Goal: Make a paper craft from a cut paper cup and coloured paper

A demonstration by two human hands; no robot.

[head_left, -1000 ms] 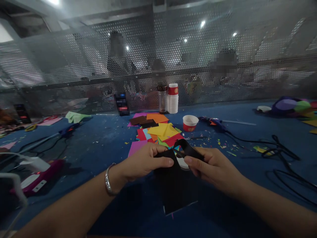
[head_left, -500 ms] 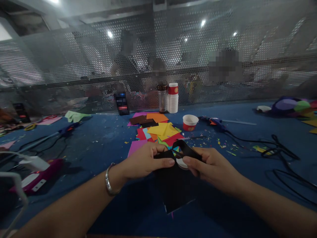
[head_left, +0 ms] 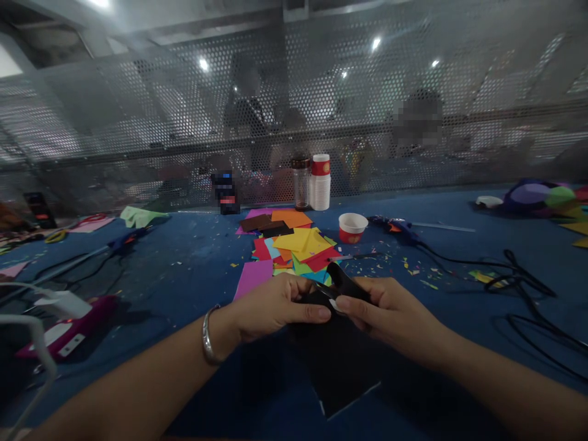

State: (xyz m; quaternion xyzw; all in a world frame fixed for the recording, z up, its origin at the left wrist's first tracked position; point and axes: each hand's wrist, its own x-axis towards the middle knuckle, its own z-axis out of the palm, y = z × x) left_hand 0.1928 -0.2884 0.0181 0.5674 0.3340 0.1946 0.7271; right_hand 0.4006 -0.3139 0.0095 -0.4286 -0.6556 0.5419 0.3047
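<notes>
A thin black sheet hangs tilted between my hands, its lower edge showing a pale line. My left hand, with a silver bangle at the wrist, pinches the sheet's upper left part between thumb and fingers. On the other side my right hand is closed around the sheet's curled upper strip. Under the right thumb shows a small pale piece with a dark pointed part beside it; the fingers hide most of it, so its kind is unclear. Just beyond lies a pile of coloured sheets.
A paper cup, a cup stack and a clear bottle stand farther back. Glue guns with loose black cables lie about. A pink power strip sits left. Paper scraps are scattered; a perforated metal screen rises behind.
The black sheet's lower end has swung right and downward. Its curled strip is narrower and lower, and less of the pale piece shows. Both hands stay close together.
</notes>
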